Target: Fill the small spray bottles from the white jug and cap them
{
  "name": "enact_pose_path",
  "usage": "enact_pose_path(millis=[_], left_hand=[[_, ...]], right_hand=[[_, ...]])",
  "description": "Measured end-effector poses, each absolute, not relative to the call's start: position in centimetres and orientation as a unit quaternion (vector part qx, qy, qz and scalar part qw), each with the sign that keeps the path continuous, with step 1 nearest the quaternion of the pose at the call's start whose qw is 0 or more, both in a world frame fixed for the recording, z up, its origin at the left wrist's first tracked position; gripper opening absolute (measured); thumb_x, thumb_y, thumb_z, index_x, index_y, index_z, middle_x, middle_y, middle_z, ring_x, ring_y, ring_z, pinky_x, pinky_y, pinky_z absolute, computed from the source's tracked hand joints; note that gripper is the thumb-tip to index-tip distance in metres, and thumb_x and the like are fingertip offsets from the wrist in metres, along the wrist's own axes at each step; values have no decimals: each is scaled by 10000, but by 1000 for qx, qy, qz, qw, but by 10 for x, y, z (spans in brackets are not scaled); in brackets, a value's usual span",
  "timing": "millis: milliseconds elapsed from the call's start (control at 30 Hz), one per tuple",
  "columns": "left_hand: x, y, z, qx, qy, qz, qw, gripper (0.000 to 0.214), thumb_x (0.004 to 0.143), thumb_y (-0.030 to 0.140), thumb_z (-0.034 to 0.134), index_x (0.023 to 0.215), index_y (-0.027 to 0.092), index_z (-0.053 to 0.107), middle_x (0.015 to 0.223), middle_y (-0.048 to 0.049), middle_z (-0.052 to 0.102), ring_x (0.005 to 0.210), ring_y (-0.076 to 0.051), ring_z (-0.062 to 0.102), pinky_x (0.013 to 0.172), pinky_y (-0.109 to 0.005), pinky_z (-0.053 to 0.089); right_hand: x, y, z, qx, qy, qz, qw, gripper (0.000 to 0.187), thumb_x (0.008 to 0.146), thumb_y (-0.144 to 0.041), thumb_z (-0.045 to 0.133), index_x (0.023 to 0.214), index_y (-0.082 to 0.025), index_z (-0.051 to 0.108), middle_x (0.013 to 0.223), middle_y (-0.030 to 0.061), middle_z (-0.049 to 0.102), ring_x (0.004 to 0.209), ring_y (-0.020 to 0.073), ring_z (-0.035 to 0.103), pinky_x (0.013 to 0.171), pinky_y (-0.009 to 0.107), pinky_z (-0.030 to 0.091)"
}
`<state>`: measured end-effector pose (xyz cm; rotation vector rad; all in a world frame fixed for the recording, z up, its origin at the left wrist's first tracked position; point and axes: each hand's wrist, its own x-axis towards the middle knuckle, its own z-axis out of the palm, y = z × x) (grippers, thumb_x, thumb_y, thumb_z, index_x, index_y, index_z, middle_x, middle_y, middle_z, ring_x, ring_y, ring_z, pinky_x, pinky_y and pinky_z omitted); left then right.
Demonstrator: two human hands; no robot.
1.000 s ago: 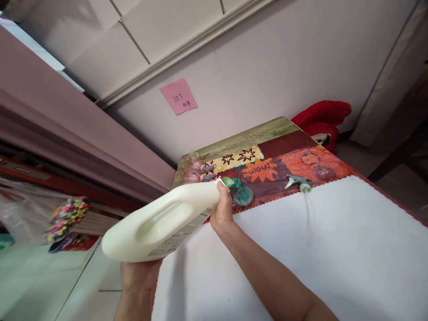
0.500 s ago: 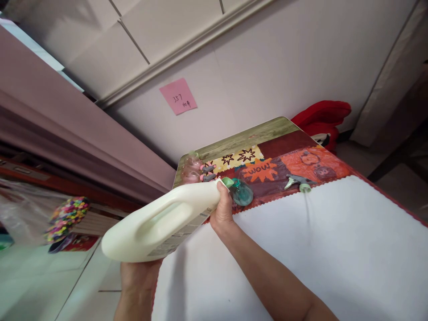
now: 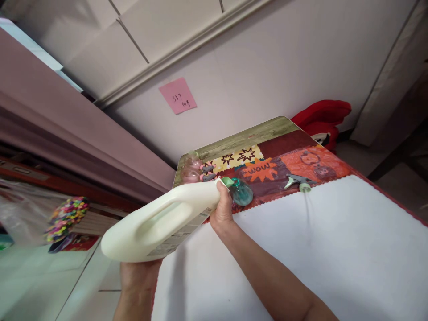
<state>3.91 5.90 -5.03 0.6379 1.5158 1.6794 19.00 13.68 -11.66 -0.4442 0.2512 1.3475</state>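
Over the table (image 3: 254,133) mid-frame, left hand (image 3: 138,278) and right hand (image 3: 222,211) have their grip clamped on the tilted jug (image 3: 160,223), spout at the teal bottle (image 3: 242,194): apparently pouring, needing steadiness.

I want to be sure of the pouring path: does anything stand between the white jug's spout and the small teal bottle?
Nothing visible does. The green spout of the white jug is right at the teal bottle; the right hand grips the neck behind it, and the spray head lies apart.
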Motion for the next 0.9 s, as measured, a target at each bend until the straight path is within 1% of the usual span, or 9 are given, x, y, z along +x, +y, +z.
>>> enact_pose_path(millis=[267, 433, 567, 700, 800, 900], left_hand=[[39, 59, -50, 248, 585, 663, 396, 493, 715, 430, 801, 1185, 293, 739, 1222, -81, 766, 1183, -453, 663, 822, -596, 640], [43, 59, -48, 253, 594, 664, 377, 513, 712, 438, 798, 1204, 306, 733, 1220, -78, 769, 1147, -442, 678, 791, -578, 649], [42, 59, -49, 255, 593, 661, 383, 515, 722, 439, 788, 1219, 318, 725, 1223, -68, 768, 1141, -431, 679, 779, -563, 652], [43, 58, -48, 251, 596, 660, 382, 468, 756, 454, 758, 1203, 317, 734, 1219, -65, 767, 1151, -429, 673, 773, -569, 653], [46, 58, -46, 245, 597, 660, 383, 445, 780, 475, 744, 1197, 319, 739, 1213, -65, 768, 1150, -424, 674, 780, -570, 652], [46, 59, -46, 240, 598, 662, 383, 452, 769, 470, 753, 1188, 303, 743, 1214, -79, 764, 1151, -436, 671, 786, -585, 648]], right_hand=[[190, 137, -118, -205, 116, 619, 749, 453, 701, -474, 803, 1025, -164, 740, 945, 52, 803, 838, 223, 720, 735, 329, 576], [189, 138, -118, -205, 116, 618, 750, 470, 694, -481, 806, 1031, -160, 739, 929, 51, 802, 827, 225, 722, 722, 326, 577], [190, 138, -117, -204, 114, 614, 754, 436, 707, -468, 799, 1013, -164, 734, 921, 49, 801, 807, 217, 722, 722, 322, 578], [190, 137, -116, -196, 110, 613, 757, 416, 713, -466, 798, 999, -172, 729, 920, 42, 798, 807, 208, 716, 713, 311, 572], [191, 137, -115, -195, 111, 614, 757, 428, 699, -477, 805, 989, -171, 731, 915, 37, 793, 814, 208, 713, 710, 306, 569], [191, 137, -115, -197, 117, 617, 753, 445, 687, -482, 810, 994, -169, 731, 906, 37, 791, 812, 211, 715, 709, 310, 570]])
